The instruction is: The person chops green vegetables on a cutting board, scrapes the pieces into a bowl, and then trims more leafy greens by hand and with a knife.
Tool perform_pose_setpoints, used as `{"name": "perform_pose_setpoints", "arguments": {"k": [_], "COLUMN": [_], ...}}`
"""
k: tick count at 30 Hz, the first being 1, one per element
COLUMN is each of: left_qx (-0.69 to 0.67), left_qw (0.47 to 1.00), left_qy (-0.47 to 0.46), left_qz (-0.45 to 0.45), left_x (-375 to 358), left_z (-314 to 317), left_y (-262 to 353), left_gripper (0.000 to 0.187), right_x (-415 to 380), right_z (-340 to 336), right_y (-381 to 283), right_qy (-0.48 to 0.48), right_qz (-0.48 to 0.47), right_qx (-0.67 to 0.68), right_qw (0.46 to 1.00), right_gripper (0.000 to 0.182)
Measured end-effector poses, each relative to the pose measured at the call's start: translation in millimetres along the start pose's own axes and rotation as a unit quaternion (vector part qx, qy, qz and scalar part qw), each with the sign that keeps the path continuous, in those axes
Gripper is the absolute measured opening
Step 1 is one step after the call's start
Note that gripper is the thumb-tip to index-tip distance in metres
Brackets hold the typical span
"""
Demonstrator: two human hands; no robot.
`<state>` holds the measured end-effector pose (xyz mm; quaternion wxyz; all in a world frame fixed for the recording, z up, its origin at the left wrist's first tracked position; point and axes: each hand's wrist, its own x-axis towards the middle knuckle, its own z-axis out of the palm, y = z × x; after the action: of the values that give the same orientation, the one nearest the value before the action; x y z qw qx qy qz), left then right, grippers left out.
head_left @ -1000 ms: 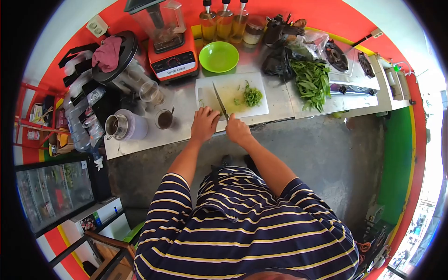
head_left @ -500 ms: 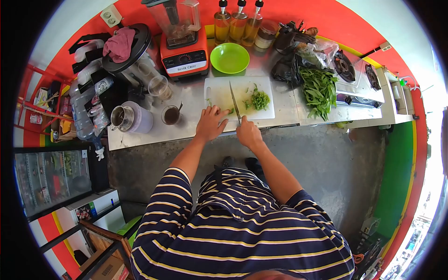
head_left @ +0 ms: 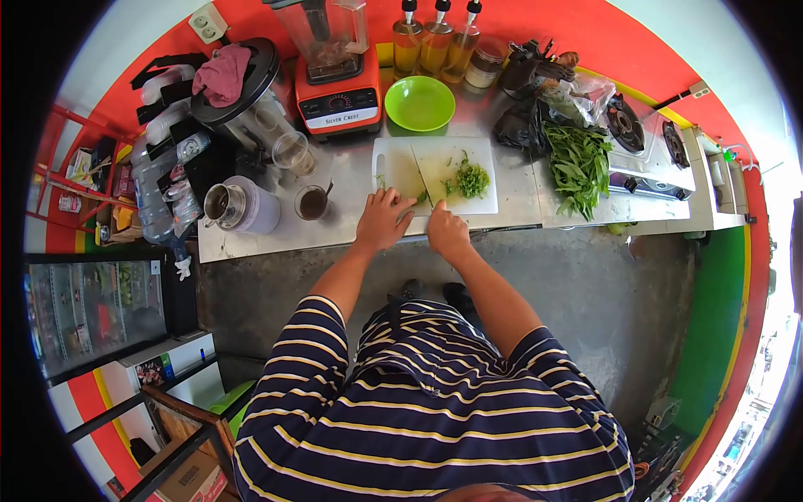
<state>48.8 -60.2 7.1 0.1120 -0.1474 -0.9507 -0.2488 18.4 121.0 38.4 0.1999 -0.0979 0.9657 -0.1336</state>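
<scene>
A white cutting board [head_left: 393, 155] lies on the steel counter in front of me. My right hand [head_left: 449, 233] is closed round the handle of a kitchen knife [head_left: 421, 174], whose blade points away across the board and shows as a thin line. My left hand [head_left: 385, 219] rests at the board's near left edge, fingers bent and fingertips against a small bit of leafy greens [head_left: 421, 197] beside the blade. To the right of the knife sits a pile of chopped greens [head_left: 472, 180], with loose scraps around it.
Behind the board are a green bowl [head_left: 420, 104], a red blender [head_left: 339, 100] and pump bottles [head_left: 435, 46]. To the left stand a glass of dark liquid [head_left: 312, 202] and a metal pitcher [head_left: 224, 206]. Leafy stems [head_left: 579, 167] and a gas stove [head_left: 648, 159] are rightward.
The knife blade, whose flat side showed before, now appears edge-on as a thin line. Both hands stay in nearly the same place on the board; the whole view has shifted slightly.
</scene>
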Motion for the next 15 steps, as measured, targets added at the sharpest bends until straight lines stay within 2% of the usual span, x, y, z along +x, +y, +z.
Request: {"name": "perform_pose_setpoints", "arguments": {"k": [3,7,9,15], "left_qx": [0.005,0.0,0.0,0.008], "left_qw": [1.0,1.0,1.0,1.0], "left_qy": [-0.002,-0.007,-0.006,-0.002], "left_qz": [-0.004,-0.009,-0.007,-0.002], "left_x": [1,0,2,1], "left_z": [2,1,1,-2], "left_y": [0,-1,-2,3], "left_gripper": [0.032,0.033,0.033,0.033], "right_x": [0,-17,-24,2], "right_z": [-14,0,2,-8], "right_y": [-2,-3,-6,0], "right_qy": [-0.026,-0.016,-0.052,-0.049], "right_qz": [0.004,0.013,0.045,0.0], "right_qx": [-0.004,-0.032,0.021,0.006], "right_qw": [1.0,0.999,0.997,0.999], "right_gripper": [0.027,0.028,0.028,0.032]}}
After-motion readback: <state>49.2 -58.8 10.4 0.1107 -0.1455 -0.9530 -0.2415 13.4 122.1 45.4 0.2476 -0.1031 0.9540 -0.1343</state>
